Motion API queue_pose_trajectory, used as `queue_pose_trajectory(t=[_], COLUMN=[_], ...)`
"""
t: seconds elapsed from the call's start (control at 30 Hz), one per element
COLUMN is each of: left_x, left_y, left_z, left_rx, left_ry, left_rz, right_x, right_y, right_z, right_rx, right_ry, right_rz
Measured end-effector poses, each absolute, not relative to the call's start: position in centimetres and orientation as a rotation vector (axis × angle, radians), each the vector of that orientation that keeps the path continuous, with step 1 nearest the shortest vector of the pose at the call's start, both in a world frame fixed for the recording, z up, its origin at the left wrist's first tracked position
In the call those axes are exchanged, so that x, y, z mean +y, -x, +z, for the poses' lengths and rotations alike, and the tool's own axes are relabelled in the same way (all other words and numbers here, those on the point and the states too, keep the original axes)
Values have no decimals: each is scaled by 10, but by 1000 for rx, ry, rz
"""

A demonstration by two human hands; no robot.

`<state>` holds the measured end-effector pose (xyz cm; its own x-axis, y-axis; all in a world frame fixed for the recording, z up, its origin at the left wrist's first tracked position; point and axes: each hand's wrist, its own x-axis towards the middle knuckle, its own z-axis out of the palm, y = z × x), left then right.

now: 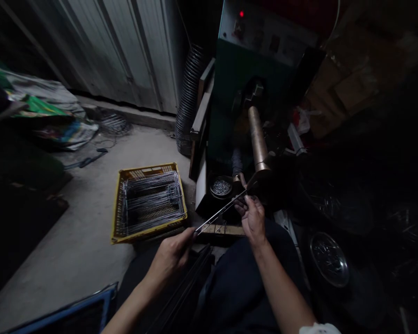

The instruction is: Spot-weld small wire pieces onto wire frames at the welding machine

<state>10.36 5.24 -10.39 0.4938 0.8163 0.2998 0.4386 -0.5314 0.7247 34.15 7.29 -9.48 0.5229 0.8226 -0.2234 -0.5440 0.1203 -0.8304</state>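
A thin bent metal wire piece [218,214] runs slantwise between my hands. My left hand [172,253] is closed on its near end. Close to the machine, my right hand [252,215] pinches its far end, just below the copper electrode tip [243,181]. Above that tip reaches a thick copper-coloured arm [257,134] of the green machine [226,83]. Whether the wire touches the tip I cannot make out. Several dark wires [188,283] lie across my lap. A round dish of small metal parts [220,186] sits left of the electrode.
A yellow plastic crate [114,208] holding many bent wire frames [149,199] stands on the floor to the left. A coiled black hose [188,97] rises beside the machine. At right is a clear bowl of small metal pieces [329,260]. A blue frame edge [106,301] shows bottom left.
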Motion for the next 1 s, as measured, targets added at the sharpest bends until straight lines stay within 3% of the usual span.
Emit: queue_pose_trajectory(t=[0.47, 1.0], left_x=[49, 57], left_y=[-110, -149], left_z=[-88, -96], left_rx=[1086, 1169], left_ry=[-2048, -2163], left_rz=[729, 819], right_x=[76, 89], right_y=[-347, -380], right_z=[-101, -100], right_rx=[-328, -462], right_ry=[984, 1130], right_rz=[1051, 921])
